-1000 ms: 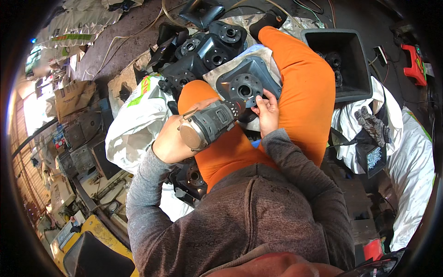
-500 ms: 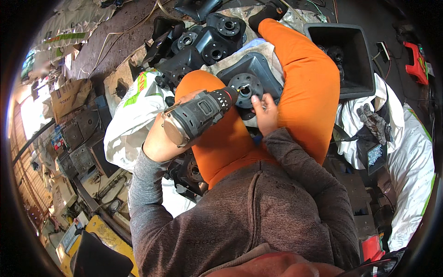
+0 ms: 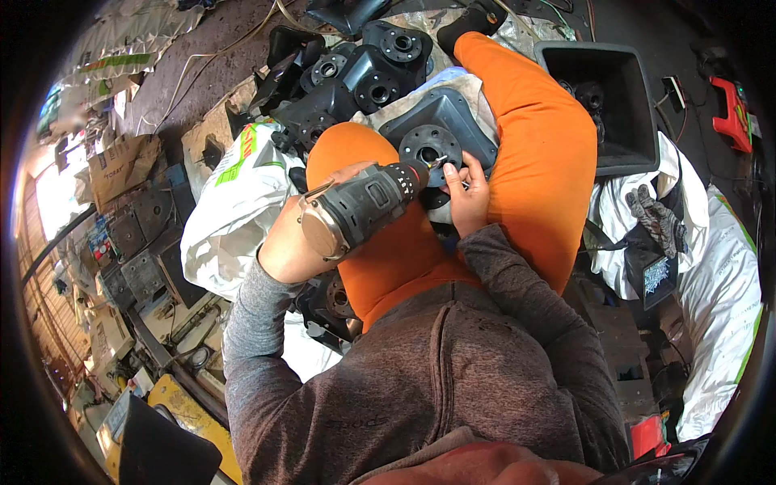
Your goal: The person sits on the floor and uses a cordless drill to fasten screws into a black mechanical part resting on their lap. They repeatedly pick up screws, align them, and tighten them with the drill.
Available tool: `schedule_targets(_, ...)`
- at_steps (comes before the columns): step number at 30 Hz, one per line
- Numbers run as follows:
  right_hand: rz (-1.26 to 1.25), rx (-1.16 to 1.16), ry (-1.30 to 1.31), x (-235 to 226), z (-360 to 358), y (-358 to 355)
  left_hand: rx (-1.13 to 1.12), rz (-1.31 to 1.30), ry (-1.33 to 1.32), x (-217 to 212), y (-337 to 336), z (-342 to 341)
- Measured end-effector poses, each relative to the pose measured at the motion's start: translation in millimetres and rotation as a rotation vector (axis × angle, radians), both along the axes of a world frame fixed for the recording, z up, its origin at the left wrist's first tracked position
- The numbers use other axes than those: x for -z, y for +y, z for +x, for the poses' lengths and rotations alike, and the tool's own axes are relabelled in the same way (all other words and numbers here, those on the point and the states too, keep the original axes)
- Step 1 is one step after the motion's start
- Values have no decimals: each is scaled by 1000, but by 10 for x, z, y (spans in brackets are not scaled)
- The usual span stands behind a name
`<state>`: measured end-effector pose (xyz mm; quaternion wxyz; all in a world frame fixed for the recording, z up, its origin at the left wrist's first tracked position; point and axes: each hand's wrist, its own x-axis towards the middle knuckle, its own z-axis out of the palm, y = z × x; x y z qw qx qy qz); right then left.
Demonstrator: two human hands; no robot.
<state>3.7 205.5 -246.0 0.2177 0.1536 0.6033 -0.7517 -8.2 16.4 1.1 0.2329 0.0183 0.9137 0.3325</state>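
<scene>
My left hand (image 3: 284,249) is wrapped round a grey cordless drill (image 3: 356,208), held over my left thigh. The drill's bit points right, at a round black flange (image 3: 418,144) with a ring of holes and a central opening. That flange is part of a black square-based moulded piece (image 3: 462,121) lying between my legs on a pale cloth. My right hand (image 3: 469,202) is at the flange's near right rim, thumb and fingers curled close together by the drill's tip. Whatever these fingers hold is too small to make out.
Several similar black flanged pieces (image 3: 378,90) are piled at the far left. A black bin (image 3: 638,105) stands at the right, near a grey glove (image 3: 656,218) and a small tray of screws (image 3: 656,273). White sacks (image 3: 230,218) lie on both sides.
The drill has shifted a little right and closer to the flange, its tip now beside my right fingers. My right fingers have curled in more at the flange's rim.
</scene>
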Motion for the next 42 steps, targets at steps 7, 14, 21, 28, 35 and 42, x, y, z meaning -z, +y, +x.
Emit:
schedule_targets(7, -61, 58, -45, -107, -31, -19, -1, 17, -40, -3, 35, -20)
schedule_targets(14, -92, 54, -46, -66, -9, -11, -59, 66, -187, -14, 126, -151)
schedule_targets(21, -106, -43, -69, -81, 3, 46, -89, 90, -217, 0, 84, -129)
schedule_targets(28, -63, -56, -34, -59, 43, 48, -95, 71, -217, 25, 40, -84)
schedule_targets(35, -79, -2, 19, 8, 74, 1, -100, 81, -102, -14, 6, -16)
schedule_targets(42, -51, -19, 80, 27, 73, 4, -185, 67, -59, -79, -91, 110)
